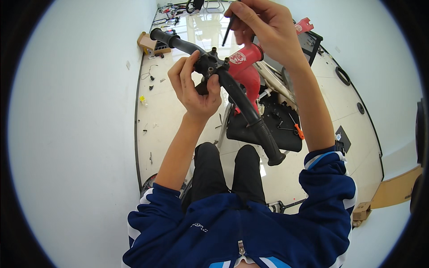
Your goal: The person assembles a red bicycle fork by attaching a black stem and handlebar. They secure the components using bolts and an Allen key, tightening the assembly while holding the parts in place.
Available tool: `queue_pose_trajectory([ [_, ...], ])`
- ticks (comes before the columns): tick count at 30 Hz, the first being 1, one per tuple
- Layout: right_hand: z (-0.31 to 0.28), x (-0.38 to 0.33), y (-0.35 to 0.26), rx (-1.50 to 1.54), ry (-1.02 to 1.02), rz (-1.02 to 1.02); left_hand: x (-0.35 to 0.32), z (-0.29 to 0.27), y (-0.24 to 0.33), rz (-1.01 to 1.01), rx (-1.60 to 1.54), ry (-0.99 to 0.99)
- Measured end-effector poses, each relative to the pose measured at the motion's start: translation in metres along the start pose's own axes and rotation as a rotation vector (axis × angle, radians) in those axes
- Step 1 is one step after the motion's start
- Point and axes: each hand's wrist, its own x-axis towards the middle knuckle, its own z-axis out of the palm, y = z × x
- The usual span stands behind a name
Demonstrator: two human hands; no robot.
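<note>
My left hand (196, 96) grips the black stem (208, 62) of a bicycle handlebar, fingers on its far left side and thumb at the near edge. The handlebar (239, 96) slants from upper left to lower right, with a ribbed grip (267, 139) on its near end. Several bolts (213, 50) stick up from the stem. Above and to the right, my right hand (273, 33) pinches a thin black rod-shaped tool (228, 31), whose lower tip hangs apart from the bolts. A red bicycle frame (246, 62) stands just behind the stem.
A black padded seat (263, 134) below the frame carries small dark parts and an orange-handled screwdriver (299, 131). Left stands an open cardboard box (146, 43); loose parts lie along the wall. A black tyre (342, 76) is at right, near a dark table (313, 42).
</note>
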Motion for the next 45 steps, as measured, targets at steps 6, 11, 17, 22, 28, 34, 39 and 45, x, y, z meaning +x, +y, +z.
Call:
queue_pose_trajectory([
  [6,0.008,0.004,0.007,-0.079,-0.036,0.053,0.0,-0.001,0.002,-0.005,-0.024,-0.012],
  [11,0.008,0.005,0.007,-0.087,-0.059,0.056,-0.003,0.003,-0.001,-0.045,-0.056,0.057],
  [17,0.009,0.005,0.007,-0.1,-0.103,0.053,-0.001,-0.001,0.003,-0.03,-0.025,0.002],
  [22,0.008,0.004,0.0,-0.22,-0.101,-0.032,0.001,-0.001,0.004,-0.018,-0.026,-0.009],
  [28,0.007,0.005,0.006,-0.017,-0.115,-0.003,0.001,-0.001,0.004,-0.041,-0.022,-0.012],
  [34,0.008,0.01,0.012,-0.135,-0.084,-0.069,0.001,0.002,0.003,-0.041,-0.031,0.013],
  [39,0.013,0.005,0.012,0.152,-0.048,-0.016,-0.001,0.005,-0.002,-0.055,-0.033,0.052],
  [45,0.014,0.001,0.006,0.098,-0.045,0.032,-0.002,0.006,-0.002,-0.049,-0.041,0.063],
])
